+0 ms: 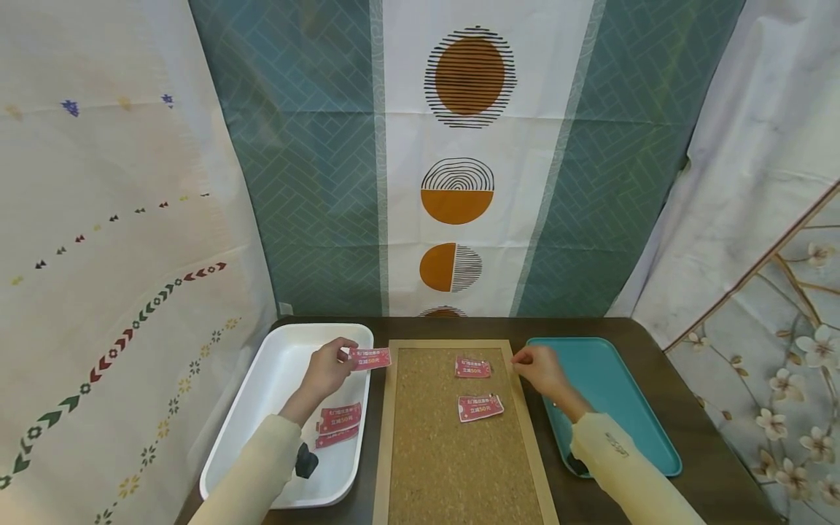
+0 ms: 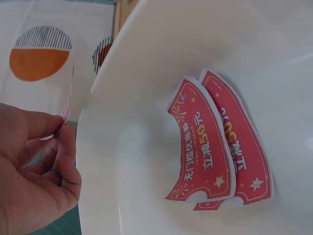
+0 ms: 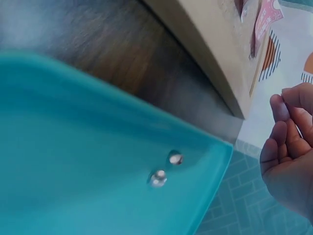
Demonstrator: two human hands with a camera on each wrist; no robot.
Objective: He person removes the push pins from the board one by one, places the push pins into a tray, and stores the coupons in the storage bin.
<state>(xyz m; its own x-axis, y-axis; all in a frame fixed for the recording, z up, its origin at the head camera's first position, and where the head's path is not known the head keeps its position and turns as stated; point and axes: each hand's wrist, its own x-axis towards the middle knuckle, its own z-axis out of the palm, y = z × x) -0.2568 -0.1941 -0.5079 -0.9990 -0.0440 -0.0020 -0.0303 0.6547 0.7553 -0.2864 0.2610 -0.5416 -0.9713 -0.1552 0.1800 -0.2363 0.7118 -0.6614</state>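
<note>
My left hand pinches a red paper coupon by its left end, above the right rim of the white tray. In the left wrist view this coupon is seen nearly edge-on. Two more red coupons overlap inside that tray. My right hand has thumb and forefinger pinched together beside the cork board's right edge. A tiny pin seems to be between them, mostly hidden by the fingertips. On the board lie an upper coupon and a lower, slightly tilted coupon.
At the right stands a teal tray with two small shiny silvery pins in it. The board's wooden frame lies between the trays on a dark table. Patterned curtains hang behind and at both sides.
</note>
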